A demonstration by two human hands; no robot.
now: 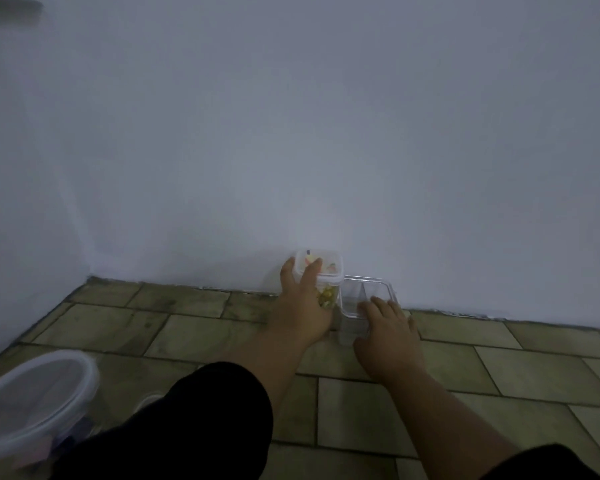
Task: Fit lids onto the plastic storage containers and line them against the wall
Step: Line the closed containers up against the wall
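A tall clear container with a white lid and yellow-green contents stands on the floor at the foot of the wall. My left hand grips its left side, fingers over the lid's edge. Right beside it sits a lower clear container with a transparent lid. My right hand rests on the front of that container, fingers spread on its lid. A large round container with a translucent lid stands at the lower left, close to my knee.
The white wall meets the tiled floor just behind the two containers. A second wall forms a corner at the far left. My dark-clothed leg fills the lower middle.
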